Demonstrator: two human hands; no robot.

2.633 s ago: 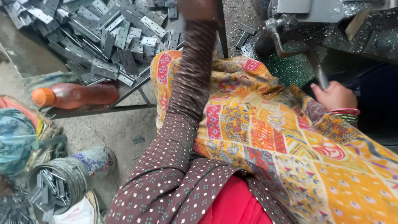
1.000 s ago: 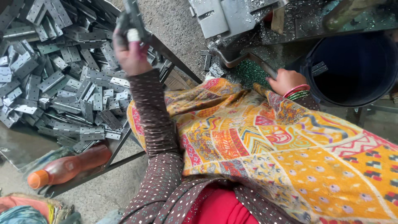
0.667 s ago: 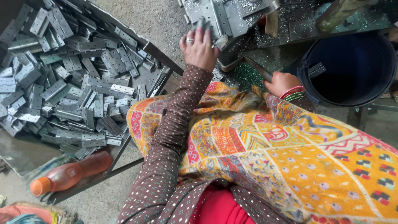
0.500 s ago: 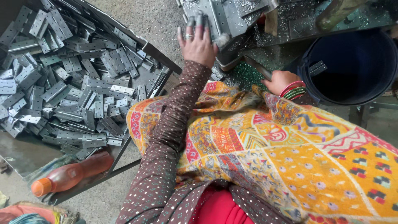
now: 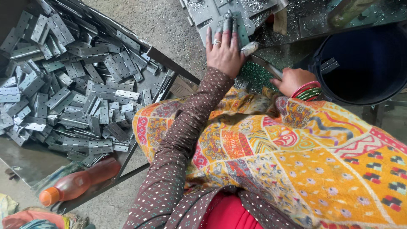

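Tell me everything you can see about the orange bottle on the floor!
The orange bottle looks like clear plastic filled with an orange-brown drink, closed with an orange cap at its lower left end. It lies on its side, slanting, on the grey floor. It rests against the bottom edge of the metal tray piled with grey hinges. No hand touches it; both hands are far away at the top.

Loose grey metal hinges (image 5: 80, 91) are heaped in a shallow metal tray (image 5: 167, 78) at left. An orange plastic bottle (image 5: 78, 183) is laid on its side just below the heap. A dark blue bucket (image 5: 360, 63) is seen at upper right, one hinge resting on its rim.
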